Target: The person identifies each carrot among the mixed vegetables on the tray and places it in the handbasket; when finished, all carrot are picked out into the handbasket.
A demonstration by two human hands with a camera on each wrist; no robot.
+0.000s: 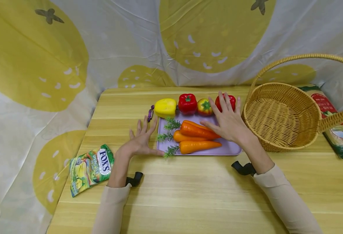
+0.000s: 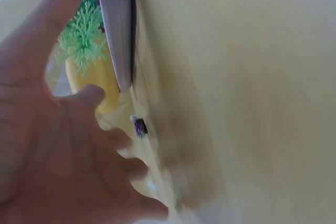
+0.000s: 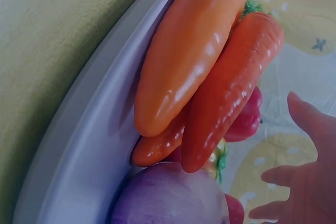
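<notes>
A lilac tray (image 1: pixel 232 150) carries three orange carrots (image 1: pixel 199 147) with green tops, stacked toward its left. Along its back edge sit a yellow pepper (image 1: pixel 163 109), a red pepper (image 1: pixel 187 104), a yellow-red vegetable (image 1: pixel 204 108) and another red one (image 1: pixel 232 101), partly covered. My left hand (image 1: pixel 139 142) spreads its fingers beside the tray's left edge, thumb near the front corner. Over the tray's right side my right hand (image 1: pixel 231 123) is spread, holding nothing. A purple onion (image 3: pixel 170 198) shows in the right wrist view; the right hand hides it from the head view.
A wicker basket (image 1: pixel 279 120) with a tall handle stands right of the tray. Behind it leans a packaged bag (image 1: pixel 342 138). A green candy bag (image 1: pixel 92 169) lies at the left, and a purple wrapped candy (image 1: pixel 150 113) lies near the yellow pepper. A patterned curtain hangs behind.
</notes>
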